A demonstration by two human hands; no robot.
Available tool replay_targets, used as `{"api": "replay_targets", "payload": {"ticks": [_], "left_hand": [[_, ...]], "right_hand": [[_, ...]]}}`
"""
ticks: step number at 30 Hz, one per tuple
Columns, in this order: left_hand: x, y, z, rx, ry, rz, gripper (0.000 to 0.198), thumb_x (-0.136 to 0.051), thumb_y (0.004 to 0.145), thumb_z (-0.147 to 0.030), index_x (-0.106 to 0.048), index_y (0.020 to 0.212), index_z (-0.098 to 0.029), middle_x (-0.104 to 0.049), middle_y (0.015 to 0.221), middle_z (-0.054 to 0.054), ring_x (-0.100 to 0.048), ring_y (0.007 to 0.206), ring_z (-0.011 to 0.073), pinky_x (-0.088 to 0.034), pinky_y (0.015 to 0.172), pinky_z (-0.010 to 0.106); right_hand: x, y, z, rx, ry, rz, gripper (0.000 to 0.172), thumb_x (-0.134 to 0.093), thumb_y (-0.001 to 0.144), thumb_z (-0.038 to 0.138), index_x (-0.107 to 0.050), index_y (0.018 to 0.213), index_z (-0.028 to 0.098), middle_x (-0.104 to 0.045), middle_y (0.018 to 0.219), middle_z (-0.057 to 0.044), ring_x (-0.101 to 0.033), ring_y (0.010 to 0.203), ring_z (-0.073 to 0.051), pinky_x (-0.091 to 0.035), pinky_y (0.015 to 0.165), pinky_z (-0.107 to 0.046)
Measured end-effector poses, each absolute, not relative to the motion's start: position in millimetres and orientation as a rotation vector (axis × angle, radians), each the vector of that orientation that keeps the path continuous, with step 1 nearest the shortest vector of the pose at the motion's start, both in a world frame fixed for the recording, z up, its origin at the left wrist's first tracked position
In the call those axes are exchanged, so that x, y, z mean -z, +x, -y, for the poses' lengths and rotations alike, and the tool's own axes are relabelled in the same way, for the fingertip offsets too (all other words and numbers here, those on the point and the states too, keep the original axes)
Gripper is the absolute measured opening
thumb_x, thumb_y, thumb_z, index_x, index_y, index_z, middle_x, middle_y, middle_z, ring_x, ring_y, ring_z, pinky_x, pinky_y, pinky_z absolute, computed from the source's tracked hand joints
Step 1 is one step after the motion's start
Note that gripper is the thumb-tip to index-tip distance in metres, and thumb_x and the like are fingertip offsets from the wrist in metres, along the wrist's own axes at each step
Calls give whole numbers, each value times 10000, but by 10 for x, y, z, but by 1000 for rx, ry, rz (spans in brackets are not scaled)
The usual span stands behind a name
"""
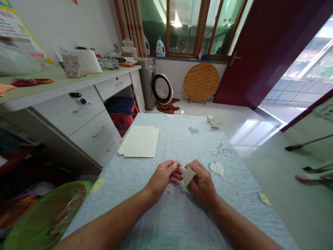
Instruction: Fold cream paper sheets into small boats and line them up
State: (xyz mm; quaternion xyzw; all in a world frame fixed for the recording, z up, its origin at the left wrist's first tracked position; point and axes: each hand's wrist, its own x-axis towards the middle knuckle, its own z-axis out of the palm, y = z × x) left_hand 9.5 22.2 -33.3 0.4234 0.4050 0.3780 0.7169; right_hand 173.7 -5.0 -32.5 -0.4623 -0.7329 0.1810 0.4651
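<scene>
A small folded piece of cream paper (187,175) is held between both hands just above the pale blue cloth-covered table (156,215). My left hand (163,177) pinches the paper's left corner with curled fingers. From the right, my right hand (201,182) grips the same paper, fingers closed around it. A stack of cream paper sheets (140,140) lies flat further back on the left of the table. A finished folded paper shape (214,121) rests at the far right corner.
A white desk with drawers (85,114) runs along the left, with scissors (28,82) on top. A red stool (122,119) sits under it. A washing machine (156,86) and a round wooden board (201,81) stand at the back. A green bag (44,215) lies lower left.
</scene>
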Motion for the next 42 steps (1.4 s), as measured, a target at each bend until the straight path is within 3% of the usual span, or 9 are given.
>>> {"api": "replay_targets", "payload": {"ticks": [4,7,13,17,22,28,32,35,42], "left_hand": [[311,49,-169,-946,1245,-913,459,-650,827,-436,-517,1202,-208,-575,1161,95,-599,926,192,-516,724,300],[294,45,-100,-970,1694,-908,609,-750,741,-305,-481,1283,-236,-498,1273,98,-548,998,210,-498,778,313],[282,101,-54,-1003,1985,-1010,414,-569,790,-80,-530,1177,-221,-534,1065,38,-529,764,136,-480,757,298],[289,97,-100,-1016,1957,-1084,443,-473,746,-1,-557,1127,-210,-536,1029,25,-537,711,116,-465,704,266],[310,66,-142,-999,1980,-1126,435,-444,716,10,-592,1059,-212,-544,999,16,-532,716,125,-450,701,263],[334,15,-156,-877,2086,-1167,423,-446,716,8,-602,1042,-212,-580,987,27,-569,829,172,-463,757,289],[341,-22,-137,-813,2227,-1145,341,-488,803,-49,-603,1073,-222,-585,1002,35,-572,936,201,-465,828,312],[355,-46,-130,-780,2294,-1160,272,-517,834,-85,-608,1049,-225,-586,985,35,-571,936,208,-462,836,321],[377,-59,-166,-821,2152,-1181,326,-479,754,-13,-588,989,-212,-583,949,27,-576,828,178,-466,735,288]], "right_hand": [[346,1750,22,-489,-1264,1681,100,-500,855,153,-528,775,206,-511,700,25,-481,621,-129,-374,581,-235],[363,1746,12,-520,-1329,1639,131,-496,865,177,-484,739,212,-477,654,48,-451,576,-116,-351,556,-228],[397,1739,-4,-562,-1380,1669,49,-491,820,165,-508,800,206,-504,649,48,-480,575,-125,-360,564,-237],[421,1746,-19,-575,-1380,1702,71,-504,779,140,-512,804,206,-516,645,44,-472,573,-128,-353,557,-240],[437,1763,-41,-501,-1368,1721,129,-485,731,87,-495,761,213,-493,673,33,-464,603,-137,-349,567,-242],[432,1811,-50,-494,-1224,1885,251,-436,765,24,-549,876,218,-512,866,-12,-513,748,-155,-414,675,-251],[435,1850,-30,-536,-1218,1998,260,-439,750,6,-538,862,219,-513,910,-26,-526,822,-171,-443,734,-266],[429,1869,-11,-515,-1208,2070,263,-445,740,3,-542,862,214,-525,916,-35,-527,834,-178,-450,743,-275],[453,1850,-2,-410,-1306,1986,221,-511,783,86,-582,955,206,-595,816,-22,-555,740,-170,-440,677,-268]]}}
